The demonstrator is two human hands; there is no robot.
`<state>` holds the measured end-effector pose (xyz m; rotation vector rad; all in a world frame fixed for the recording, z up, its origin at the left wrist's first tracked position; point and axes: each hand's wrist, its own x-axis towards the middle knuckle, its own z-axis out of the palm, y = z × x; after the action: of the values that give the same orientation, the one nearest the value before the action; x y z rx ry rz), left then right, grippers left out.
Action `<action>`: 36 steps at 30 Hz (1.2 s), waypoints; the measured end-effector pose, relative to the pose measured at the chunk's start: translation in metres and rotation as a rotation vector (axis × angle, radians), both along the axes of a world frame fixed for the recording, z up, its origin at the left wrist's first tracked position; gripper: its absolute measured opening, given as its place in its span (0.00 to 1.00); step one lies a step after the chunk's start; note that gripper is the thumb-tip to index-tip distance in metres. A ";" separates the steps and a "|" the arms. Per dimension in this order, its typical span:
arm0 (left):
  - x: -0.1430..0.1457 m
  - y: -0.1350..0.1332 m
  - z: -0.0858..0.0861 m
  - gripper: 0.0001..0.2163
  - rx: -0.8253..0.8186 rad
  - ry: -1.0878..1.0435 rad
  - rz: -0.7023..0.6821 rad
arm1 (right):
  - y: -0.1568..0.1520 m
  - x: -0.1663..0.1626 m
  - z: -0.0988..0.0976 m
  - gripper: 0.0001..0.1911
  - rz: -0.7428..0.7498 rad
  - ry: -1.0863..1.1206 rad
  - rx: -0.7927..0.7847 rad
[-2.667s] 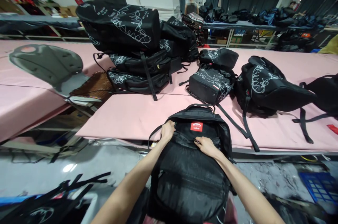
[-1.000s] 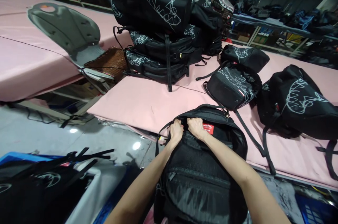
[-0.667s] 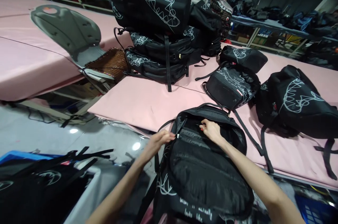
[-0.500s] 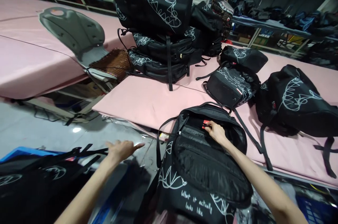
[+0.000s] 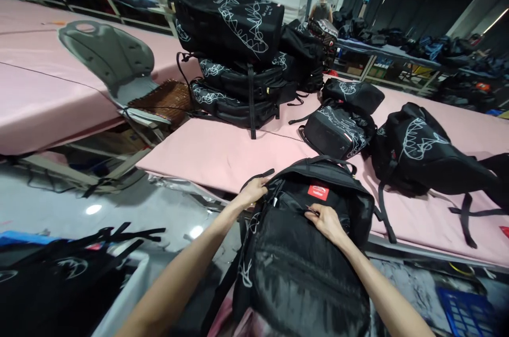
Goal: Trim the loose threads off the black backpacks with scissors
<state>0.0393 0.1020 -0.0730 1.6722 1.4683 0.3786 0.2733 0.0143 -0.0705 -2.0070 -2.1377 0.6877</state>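
Note:
A black backpack (image 5: 314,268) with white scribbled drawings stands unzipped at the near edge of the pink table, its front panel folded down toward me. Inside the opening a red label (image 5: 318,192) shows on the back lining. My left hand (image 5: 254,192) grips the backpack's left upper edge, beside a strap. Over the opening, just below the label, my right hand (image 5: 326,222) is closed in a pinch. A small, dark, thin tool (image 5: 312,211) sticks out from its fingers; its kind is too small to tell.
Several black backpacks (image 5: 226,19) are stacked on the pink table (image 5: 191,154), and more lie at right (image 5: 425,141). A grey chair (image 5: 107,56) stands at left. Black bags fill a bin (image 5: 131,289) at lower left. A person (image 5: 321,11) is at the back.
My left hand has moved right and up from the air onto the backpack's edge. My right hand has dropped lower, uncovering the red label. The view has shifted slightly.

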 end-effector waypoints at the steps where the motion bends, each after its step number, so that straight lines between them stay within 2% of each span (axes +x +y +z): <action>1: -0.008 -0.009 0.007 0.26 -0.012 -0.113 -0.028 | -0.010 0.003 0.004 0.10 0.006 0.041 0.032; 3: -0.021 -0.028 0.023 0.30 -0.021 -0.369 -0.071 | -0.025 0.008 0.009 0.10 0.024 0.097 0.116; 5: -0.029 -0.046 0.038 0.31 -0.001 -0.534 -0.086 | -0.034 0.011 0.013 0.09 0.055 0.105 0.181; 8: -0.032 -0.064 0.050 0.31 0.045 -0.515 -0.063 | -0.041 0.016 0.014 0.08 0.070 0.061 0.214; 11: -0.030 -0.072 0.048 0.31 0.088 -0.514 -0.055 | -0.044 0.020 0.014 0.08 0.007 -0.064 0.181; 16: -0.026 -0.068 0.036 0.30 0.108 -0.560 -0.075 | -0.041 0.027 0.010 0.08 -0.087 -0.146 0.014; 18: -0.027 -0.060 0.027 0.29 0.106 -0.521 -0.073 | -0.037 0.027 0.005 0.08 -0.089 -0.105 0.010; 20: -0.029 -0.048 0.016 0.28 0.111 -0.449 -0.073 | -0.034 0.023 -0.003 0.08 -0.072 -0.027 0.080; 22: -0.027 -0.036 0.004 0.27 0.117 -0.291 -0.048 | -0.031 0.017 -0.014 0.10 -0.044 0.062 0.181; 24: -0.021 -0.026 -0.004 0.25 0.159 -0.068 0.019 | -0.029 0.009 -0.026 0.16 -0.030 0.140 0.258; 26: -0.007 -0.020 -0.006 0.25 0.306 0.116 0.086 | -0.027 0.001 -0.038 0.21 -0.055 0.196 0.303; 28: 0.014 -0.015 -0.003 0.23 0.529 0.204 0.094 | -0.027 -0.005 -0.047 0.23 -0.102 0.233 0.338; 30: 0.039 -0.010 0.002 0.20 0.707 0.231 0.023 | -0.027 -0.007 -0.053 0.24 -0.138 0.270 0.364; 31: 0.053 -0.006 0.003 0.17 0.716 0.217 -0.059 | -0.027 -0.007 -0.055 0.25 -0.147 0.293 0.372; 32: 0.067 -0.001 0.003 0.15 0.666 0.187 -0.164 | -0.027 -0.006 -0.056 0.25 -0.149 0.319 0.378; 34: 0.095 0.014 -0.002 0.12 0.465 0.107 -0.380 | -0.025 -0.004 -0.058 0.26 -0.146 0.367 0.384; 36: 0.123 0.032 -0.008 0.10 0.286 0.039 -0.504 | -0.024 -0.001 -0.060 0.28 -0.144 0.395 0.382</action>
<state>0.1627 0.1341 -0.0806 2.2130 0.9981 0.2829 0.2721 -0.0092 -0.1300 -1.6436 -1.7247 0.5462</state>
